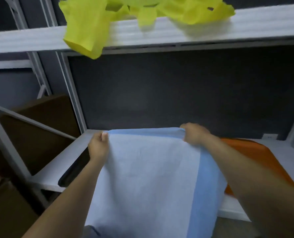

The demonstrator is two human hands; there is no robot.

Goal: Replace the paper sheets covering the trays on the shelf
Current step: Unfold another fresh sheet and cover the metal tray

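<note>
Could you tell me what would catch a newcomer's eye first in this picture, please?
A pale blue sheet fills the lower middle, gripped at its far corners by the left hand and right hand. Crumpled yellow paper hangs off the upper shelf at top, and an orange sheet lies on the lower shelf at right.

Both hands, left hand [99, 146] and right hand [193, 133], apparently pinch blue sheet [148, 177].

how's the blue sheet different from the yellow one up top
The blue sheet is held flat over the lower shelf, left hand and right hand pinching its far corners; the yellow sheet lies crumpled and untouched on the upper shelf, overhanging its edge. Both look like thin sheets.
</note>
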